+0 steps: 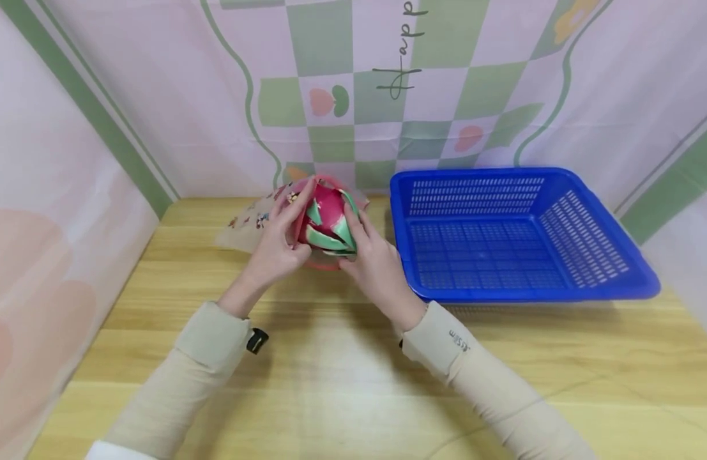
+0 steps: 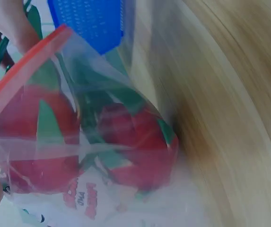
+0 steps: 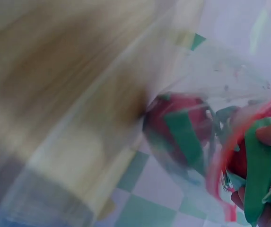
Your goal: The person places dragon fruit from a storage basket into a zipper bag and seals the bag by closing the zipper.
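Note:
A clear zip bag (image 1: pixel 246 230) with a red zip strip and printed cartoon figures lies at the back of the table, its mouth towards me. My left hand (image 1: pixel 278 246) holds the bag's mouth at its left side. In the mouth sits a toy-like dragon fruit (image 1: pixel 329 207), pink-red with green scales, which my right hand (image 1: pixel 376 259) grips from the right. Through the film in the left wrist view, a second dragon fruit (image 2: pixel 135 142) shows deeper in the bag. My right thumb and fingers press a green scale (image 3: pixel 258 175) in the right wrist view.
A blue plastic basket (image 1: pixel 407 255) with slotted walls stands close to the right of my right hand. Behind the wooden table (image 1: pixel 342 383) hangs a checkered curtain (image 1: pixel 382 96), and more fabric hangs along the left and right sides.

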`<move>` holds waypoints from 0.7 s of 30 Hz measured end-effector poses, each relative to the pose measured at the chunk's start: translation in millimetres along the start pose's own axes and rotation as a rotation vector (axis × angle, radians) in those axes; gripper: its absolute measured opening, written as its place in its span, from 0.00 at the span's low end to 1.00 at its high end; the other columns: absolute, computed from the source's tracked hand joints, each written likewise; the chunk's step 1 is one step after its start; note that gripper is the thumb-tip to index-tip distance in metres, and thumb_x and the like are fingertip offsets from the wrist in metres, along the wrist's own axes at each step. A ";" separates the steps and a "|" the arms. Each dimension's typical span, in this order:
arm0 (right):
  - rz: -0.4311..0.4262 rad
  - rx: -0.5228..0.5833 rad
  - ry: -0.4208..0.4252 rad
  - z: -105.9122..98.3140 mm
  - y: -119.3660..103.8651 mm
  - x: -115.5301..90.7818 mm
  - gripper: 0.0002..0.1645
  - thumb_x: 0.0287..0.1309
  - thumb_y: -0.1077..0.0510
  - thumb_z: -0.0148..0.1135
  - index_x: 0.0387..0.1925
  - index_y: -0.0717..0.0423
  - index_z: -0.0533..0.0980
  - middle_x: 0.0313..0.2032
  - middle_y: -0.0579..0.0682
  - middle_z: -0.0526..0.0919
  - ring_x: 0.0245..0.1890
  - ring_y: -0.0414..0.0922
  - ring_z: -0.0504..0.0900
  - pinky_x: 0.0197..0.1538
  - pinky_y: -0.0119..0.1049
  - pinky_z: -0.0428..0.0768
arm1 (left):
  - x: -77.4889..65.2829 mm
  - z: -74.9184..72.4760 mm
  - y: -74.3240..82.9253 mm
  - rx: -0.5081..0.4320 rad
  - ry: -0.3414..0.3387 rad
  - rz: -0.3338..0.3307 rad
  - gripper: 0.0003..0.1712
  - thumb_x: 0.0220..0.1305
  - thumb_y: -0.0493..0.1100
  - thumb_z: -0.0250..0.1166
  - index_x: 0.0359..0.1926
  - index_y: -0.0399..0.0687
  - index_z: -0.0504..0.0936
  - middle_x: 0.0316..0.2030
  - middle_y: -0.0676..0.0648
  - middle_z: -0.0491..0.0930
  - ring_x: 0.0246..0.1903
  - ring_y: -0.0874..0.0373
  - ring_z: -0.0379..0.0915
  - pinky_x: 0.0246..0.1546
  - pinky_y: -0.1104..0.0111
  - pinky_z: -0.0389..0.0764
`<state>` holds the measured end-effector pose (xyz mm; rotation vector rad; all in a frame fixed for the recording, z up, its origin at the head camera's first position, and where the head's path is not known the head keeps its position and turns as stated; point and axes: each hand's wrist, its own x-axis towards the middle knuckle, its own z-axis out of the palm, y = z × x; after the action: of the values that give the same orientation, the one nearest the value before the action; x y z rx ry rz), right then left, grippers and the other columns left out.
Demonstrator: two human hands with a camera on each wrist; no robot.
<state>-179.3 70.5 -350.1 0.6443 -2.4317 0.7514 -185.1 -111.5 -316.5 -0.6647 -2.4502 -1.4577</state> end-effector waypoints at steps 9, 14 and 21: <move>-0.023 -0.056 -0.028 -8.8 0.1 7.7 0.47 0.44 0.63 0.74 0.68 0.54 0.64 0.64 0.61 0.71 0.48 0.61 0.82 0.43 0.52 0.84 | -3.6 4.4 -4.3 -0.037 0.072 0.058 0.51 0.43 0.24 0.52 0.73 0.46 0.54 0.74 0.45 0.55 0.73 0.37 0.36 0.63 0.47 0.68; -0.038 -0.111 -0.100 -7.0 -5.7 9.0 0.44 0.47 0.58 0.73 0.67 0.51 0.66 0.61 0.60 0.73 0.39 0.61 0.85 0.35 0.51 0.84 | -7.5 2.5 -8.5 -0.060 0.055 0.040 0.52 0.43 0.22 0.51 0.74 0.47 0.54 0.74 0.46 0.54 0.71 0.41 0.48 0.56 0.58 0.76; -0.046 -0.080 -0.063 2.9 -11.7 7.5 0.42 0.46 0.56 0.74 0.64 0.56 0.67 0.57 0.60 0.74 0.39 0.57 0.84 0.32 0.49 0.85 | -7.4 6.8 -8.5 -0.121 0.050 0.045 0.53 0.42 0.21 0.50 0.74 0.50 0.53 0.74 0.50 0.54 0.62 0.56 0.57 0.32 0.78 0.68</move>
<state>-179.3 58.0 -343.4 0.6996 -2.4816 0.6205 -182.4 -111.1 -329.4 -0.6933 -2.3095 -1.5952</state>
